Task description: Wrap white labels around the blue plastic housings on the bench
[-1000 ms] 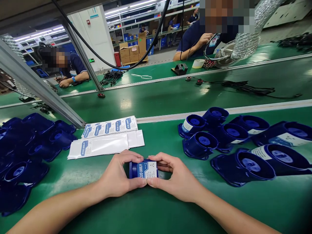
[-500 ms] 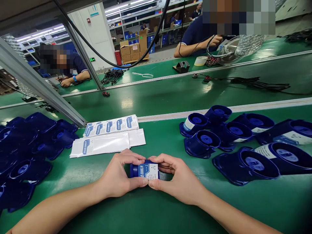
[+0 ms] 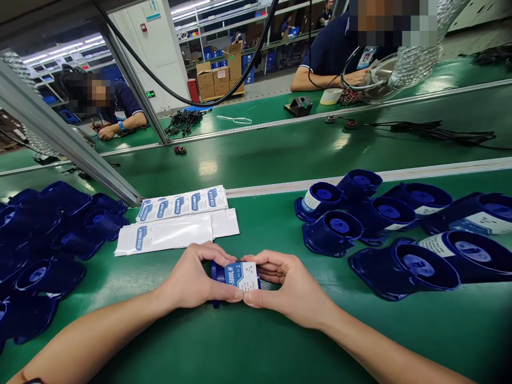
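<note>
Between my two hands lies a dark blue plastic housing (image 3: 217,273) on its side, with a white and blue label (image 3: 248,276) on its upward face. My left hand (image 3: 202,277) is closed around the housing's left part, its thumb along the label's lower edge. My right hand (image 3: 282,280) grips the right end, with its thumb tip at the lower edge close to the left thumb. Beyond my left hand lie label sheets (image 3: 172,234), the front one bearing a single label at its left end. The housing's underside is hidden.
Many unlabelled blue housings (image 3: 40,274) crowd the left side. To the right stand several blue housings (image 3: 418,266), some with labels. A metal post (image 3: 80,138) rises at the left, and a black cable (image 3: 192,101) hangs across the top. Two people work at the bench opposite.
The housing has turned slightly in my hands, so more of the label's white part faces up. My hands keep their hold. The co-worker at the upper right has shifted.
</note>
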The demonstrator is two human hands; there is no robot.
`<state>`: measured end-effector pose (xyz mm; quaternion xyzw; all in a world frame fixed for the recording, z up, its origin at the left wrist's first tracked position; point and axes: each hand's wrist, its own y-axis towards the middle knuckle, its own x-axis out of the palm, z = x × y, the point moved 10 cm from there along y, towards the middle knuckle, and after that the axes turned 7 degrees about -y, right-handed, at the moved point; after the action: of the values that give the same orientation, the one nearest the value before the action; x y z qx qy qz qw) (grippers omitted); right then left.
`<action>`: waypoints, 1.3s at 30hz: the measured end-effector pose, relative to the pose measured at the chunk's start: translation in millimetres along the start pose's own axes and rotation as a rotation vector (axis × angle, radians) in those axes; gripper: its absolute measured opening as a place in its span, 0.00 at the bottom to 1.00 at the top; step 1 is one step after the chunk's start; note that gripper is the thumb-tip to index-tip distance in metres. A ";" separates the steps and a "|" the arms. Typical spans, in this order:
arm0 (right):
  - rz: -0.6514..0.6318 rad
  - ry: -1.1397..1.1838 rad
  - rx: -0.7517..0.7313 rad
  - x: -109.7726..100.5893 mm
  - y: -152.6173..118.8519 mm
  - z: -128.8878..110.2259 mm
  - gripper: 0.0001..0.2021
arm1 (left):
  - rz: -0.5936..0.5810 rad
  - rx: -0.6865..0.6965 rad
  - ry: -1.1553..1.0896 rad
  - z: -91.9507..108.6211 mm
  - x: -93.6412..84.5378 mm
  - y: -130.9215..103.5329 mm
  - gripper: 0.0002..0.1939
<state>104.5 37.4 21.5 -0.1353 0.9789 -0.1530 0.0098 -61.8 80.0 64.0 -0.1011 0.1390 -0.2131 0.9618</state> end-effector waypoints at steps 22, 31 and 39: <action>-0.058 -0.323 -0.132 2.0 -6.1 -17.6 0.32 | -0.049 0.066 -0.016 0.1 15.2 -16.3 0.44; -0.054 -0.149 -0.053 3.4 -4.3 -9.6 0.33 | -0.036 0.167 0.080 10.9 19.7 -28.1 0.39; -0.136 -0.125 -0.145 5.5 -3.3 -18.5 0.26 | -0.009 0.297 0.091 19.0 23.5 -30.5 0.30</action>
<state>98.9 38.3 40.2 -0.2110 0.9734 -0.0736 0.0505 -47.1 45.1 84.3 0.0515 0.1487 -0.2398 0.9580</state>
